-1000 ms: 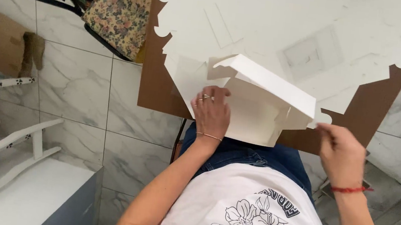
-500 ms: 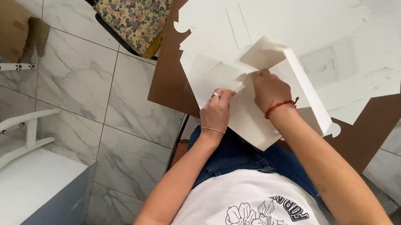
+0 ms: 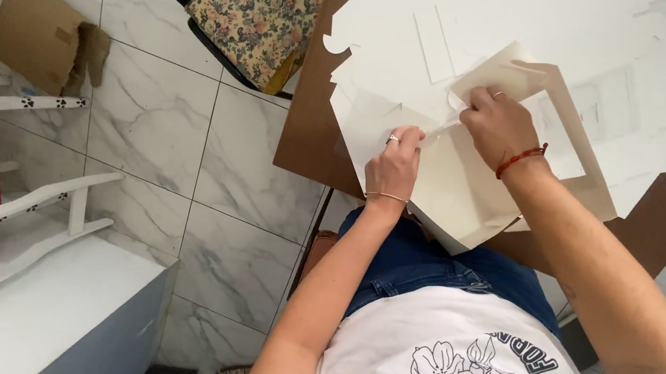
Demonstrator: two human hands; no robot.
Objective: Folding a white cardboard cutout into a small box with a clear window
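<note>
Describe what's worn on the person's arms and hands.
Both arms are bare, no sleeves below the elbow. Left hand: a ring on one finger, a thin metal bangle at the wrist. Right hand: a ring, and a red cord bracelet at the wrist.

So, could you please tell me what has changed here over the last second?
The right hand left the box's right edge, moved in and now presses the window flap of the white cardboard box, which has been folded flatter. The left hand stayed holding the box's left side.
</note>
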